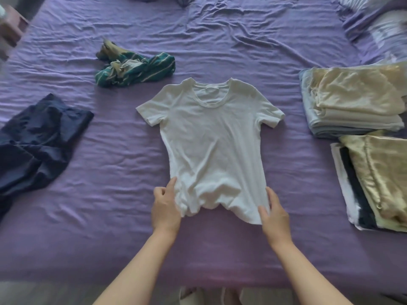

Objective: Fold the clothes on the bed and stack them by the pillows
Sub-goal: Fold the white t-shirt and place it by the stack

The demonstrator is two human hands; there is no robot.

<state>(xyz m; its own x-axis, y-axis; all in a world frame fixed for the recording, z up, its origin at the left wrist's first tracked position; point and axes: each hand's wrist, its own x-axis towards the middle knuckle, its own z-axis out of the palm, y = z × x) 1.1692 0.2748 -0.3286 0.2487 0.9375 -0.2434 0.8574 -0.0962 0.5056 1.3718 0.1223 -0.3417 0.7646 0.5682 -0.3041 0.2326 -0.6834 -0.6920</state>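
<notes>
A white T-shirt lies spread flat, neck away from me, in the middle of the purple bed. My left hand pinches its lower left hem corner and my right hand pinches the lower right hem corner; the hem between them is bunched. A crumpled green striped garment lies beyond the shirt to the left. A dark navy garment lies unfolded at the left. Two stacks of folded clothes sit at the right: a cream and pale blue one and a gold-topped one.
Striped pillows lie at the far right corner of the bed. More dark cloth shows at the far edge. A small piece of furniture stands off the bed at the far left. The near bed edge runs below my forearms.
</notes>
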